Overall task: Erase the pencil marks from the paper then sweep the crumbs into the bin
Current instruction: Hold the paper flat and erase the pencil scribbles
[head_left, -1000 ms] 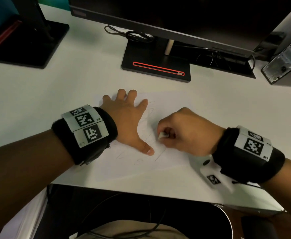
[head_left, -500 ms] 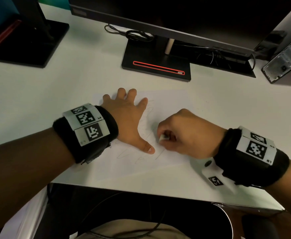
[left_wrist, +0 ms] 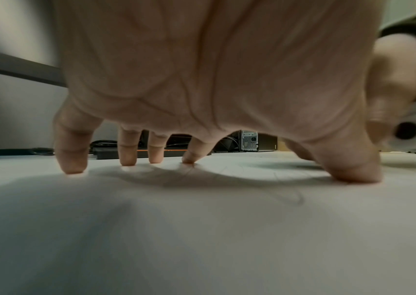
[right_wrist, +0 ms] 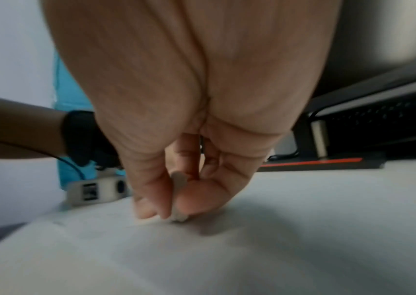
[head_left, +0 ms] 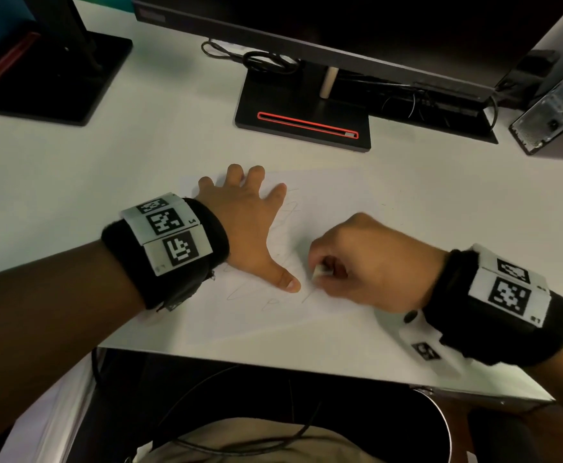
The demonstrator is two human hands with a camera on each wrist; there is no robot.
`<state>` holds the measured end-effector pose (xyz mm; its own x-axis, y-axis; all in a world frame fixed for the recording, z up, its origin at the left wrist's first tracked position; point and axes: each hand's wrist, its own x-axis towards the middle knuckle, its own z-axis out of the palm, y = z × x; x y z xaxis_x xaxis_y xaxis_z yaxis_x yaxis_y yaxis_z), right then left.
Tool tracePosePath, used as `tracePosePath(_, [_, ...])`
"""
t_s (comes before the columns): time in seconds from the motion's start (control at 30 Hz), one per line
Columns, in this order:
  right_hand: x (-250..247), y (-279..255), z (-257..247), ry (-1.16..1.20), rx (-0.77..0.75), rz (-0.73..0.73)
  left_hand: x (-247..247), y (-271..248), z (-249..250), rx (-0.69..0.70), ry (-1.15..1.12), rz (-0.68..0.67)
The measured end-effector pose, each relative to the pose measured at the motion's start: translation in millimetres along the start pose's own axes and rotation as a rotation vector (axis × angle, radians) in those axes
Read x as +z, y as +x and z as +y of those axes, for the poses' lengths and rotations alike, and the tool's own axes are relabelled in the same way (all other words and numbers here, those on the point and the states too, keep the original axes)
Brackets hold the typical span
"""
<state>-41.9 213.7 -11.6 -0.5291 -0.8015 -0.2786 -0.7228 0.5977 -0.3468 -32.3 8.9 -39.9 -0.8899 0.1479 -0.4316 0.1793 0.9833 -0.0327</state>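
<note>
A white sheet of paper (head_left: 333, 202) with faint pencil marks (head_left: 275, 297) lies on the white desk. My left hand (head_left: 246, 228) rests on it with fingers spread, fingertips (left_wrist: 71, 165) and thumb pressing the sheet flat. Just right of that thumb, my right hand (head_left: 357, 259) pinches a small white eraser (head_left: 320, 271) whose lower end touches the paper (right_wrist: 302, 229). In the right wrist view the eraser (right_wrist: 179, 180) sits between thumb and fingers. No bin is clearly identifiable.
A monitor base with a red stripe (head_left: 306, 123) stands behind the paper, with cables (head_left: 260, 60) beside it. A second monitor base (head_left: 56, 75) is at far left, a computer case (head_left: 554, 118) at far right. The desk's front edge (head_left: 273, 360) runs below my wrists.
My right hand with the eraser has shifted slightly toward me and down the sheet, close to the left thumb. The left hand stays planted on the paper.
</note>
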Motion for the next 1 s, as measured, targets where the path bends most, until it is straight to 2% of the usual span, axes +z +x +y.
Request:
tracePosePath(0.03, [1.0, -1.4, -2.0, 0.009, -0.008, -0.02, -0.1, 0.5, 0.1, 0.0, -0.001, 0.002])
tracePosePath(0.17, [-7.1, -0.3, 16.7, -0.038, 0.115, 0.096, -1.0, -0.3, 0.4, -0.007, 0.004, -0.005])
tracePosePath(0.3, [4.0, -4.8, -2.9, -0.019, -0.012, -0.02, -0.5, 0.2, 0.9, -0.005, 0.001, -0.002])
tracePosePath(0.43, [-6.3, -3.4, 19.0, -0.021, 0.135, 0.105, -1.4, -0.4, 0.7, -0.01, 0.006, -0.013])
tracePosePath(0.57, [2.3, -6.4, 2.1, 0.008, 0.026, 0.001, -1.3, -0.5, 1.2, -0.005, 0.011, -0.007])
tracePosePath(0.7, [-5.5, -6.1, 21.2, -0.013, 0.147, 0.104, -1.6, -0.9, 0.8, -0.008, 0.009, -0.011])
tracePosePath(0.83, [3.1, -9.7, 5.1, 0.006, 0.055, 0.008, -1.3, -0.1, 1.7, -0.007, 0.006, -0.006])
tracePosePath(0.93, [-4.9, -9.8, 23.1, 0.007, 0.166, 0.094, -0.9, 0.1, 1.7, -0.006, -0.002, -0.009])
tracePosePath(1.0, [-4.9, -9.8, 22.9, 0.011, 0.169, 0.099, -1.2, -0.2, 1.2, -0.003, 0.003, -0.008])
